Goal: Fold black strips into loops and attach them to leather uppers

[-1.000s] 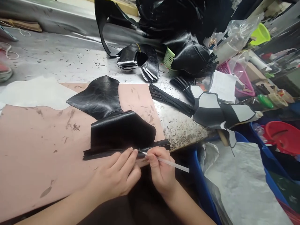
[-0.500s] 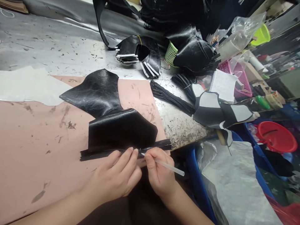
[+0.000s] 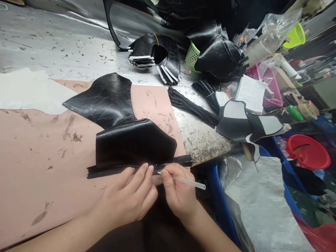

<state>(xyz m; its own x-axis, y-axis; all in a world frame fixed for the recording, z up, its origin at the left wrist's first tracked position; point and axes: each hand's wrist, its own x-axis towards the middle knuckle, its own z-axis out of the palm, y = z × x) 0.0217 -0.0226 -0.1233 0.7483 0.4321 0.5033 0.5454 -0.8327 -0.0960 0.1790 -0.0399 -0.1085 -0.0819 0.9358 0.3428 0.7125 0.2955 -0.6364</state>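
My left hand (image 3: 131, 194) rests with its fingertips on a black zipper strip (image 3: 105, 171), fingers slightly apart and holding nothing. In my right hand (image 3: 180, 190) is a thin translucent white pen (image 3: 193, 182), pinched between thumb and fingers, its tip at the strip beside my left fingertips. Along the strip's upper side lies a folded black leather piece (image 3: 133, 141). Behind it, another shiny black leather piece (image 3: 105, 99) lies flat on the pink sheet (image 3: 52, 182). My fingers hide part of the strip.
White sheets (image 3: 34, 92) lie at left. Toward the back are banded black pieces with white edges (image 3: 168, 57) and a green perforated basket (image 3: 193, 56). Black strips (image 3: 193, 108) and grey-white pieces (image 3: 233, 120) lie at right, above a blue bin (image 3: 217, 199) holding a pale sheet.
The view has shifted slightly, and the leather pieces appear a little further left. The pen still points at the strip, its rear end slightly higher in the picture.
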